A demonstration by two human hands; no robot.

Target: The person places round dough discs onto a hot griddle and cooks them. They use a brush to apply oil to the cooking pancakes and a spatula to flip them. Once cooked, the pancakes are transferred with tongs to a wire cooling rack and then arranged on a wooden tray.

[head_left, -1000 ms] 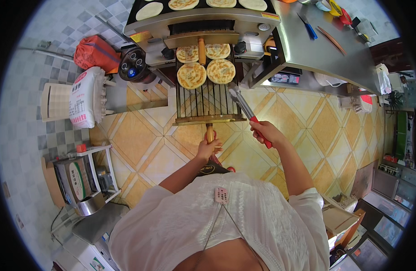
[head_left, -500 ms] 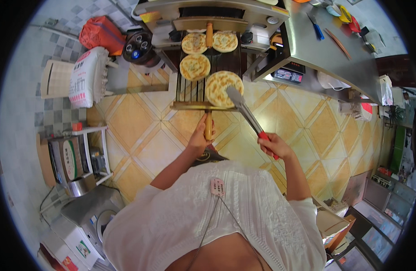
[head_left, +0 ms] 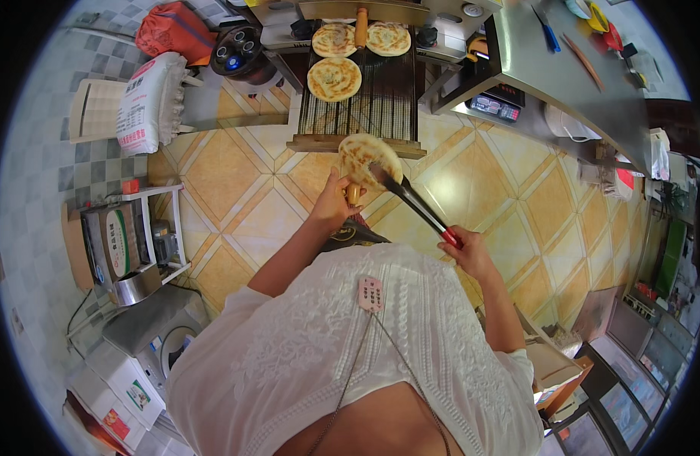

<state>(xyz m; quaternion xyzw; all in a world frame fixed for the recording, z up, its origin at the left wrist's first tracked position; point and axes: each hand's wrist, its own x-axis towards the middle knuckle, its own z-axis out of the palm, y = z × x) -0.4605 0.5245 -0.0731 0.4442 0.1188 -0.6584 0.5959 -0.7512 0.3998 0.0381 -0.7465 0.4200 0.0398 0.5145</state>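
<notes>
My right hand [head_left: 469, 251] is closed round the red grip of the metal tongs [head_left: 424, 208]. Their tips pinch a round, browned flatbread [head_left: 359, 156], which is tilted and lifted in front of the grill rack's front edge [head_left: 304, 143]. Just below the bread, my left hand [head_left: 335, 201] is at the rack's wooden handle [head_left: 354, 194], fingers curled round it and the thumb raised near the bread. The bread hides the handle's upper part. Three more flatbreads [head_left: 334, 80] lie on the pulled-out wire rack [head_left: 380, 106].
Behind the rack stands the steel oven [head_left: 449, 26] with another wooden handle [head_left: 361, 29]. At right, a steel counter [head_left: 547, 68] holds a blue-handled knife [head_left: 549, 36] and brown tongs [head_left: 584, 64]. A white sack [head_left: 146, 106] and a dark round cooker [head_left: 240, 61] stand at left.
The tongs have lifted the nearest flatbread off the rack and brought it toward me, tilted, over the front handle. The view has shifted, so the rack sits higher. My left thumb has risen.
</notes>
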